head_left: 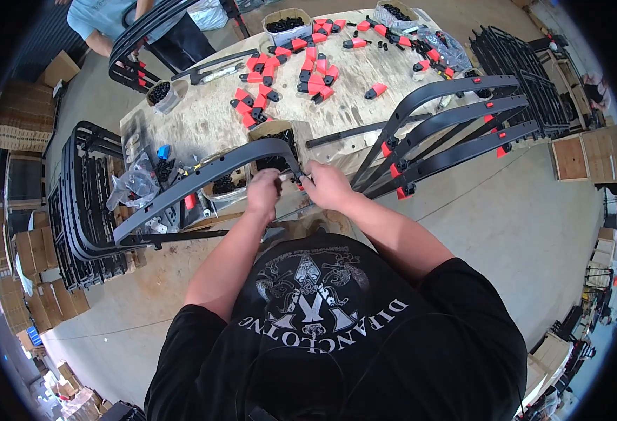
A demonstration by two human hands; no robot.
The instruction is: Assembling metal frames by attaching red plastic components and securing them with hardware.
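A black curved metal frame (203, 172) lies across the near side of the workbench, its bent end coming down between my hands. My right hand (328, 186) is closed around that end, thumb and fingers pressed against the bar. Just left of it, my left hand (263, 194) is closed, with a small thin shiny piece showing at its fingers; what it is I cannot make out. A bit of red shows at the frame's end, partly hidden by my right hand. Directly beyond my hands stands a box of small black parts (275, 133).
Red-and-black end pieces (315, 74) lie scattered over the wooden workbench (354, 109). Three black frames with red pieces (456, 133) jut from its right side. More frames (87, 189) stack at left. Another person (122, 24) stands at the far left, holding a frame.
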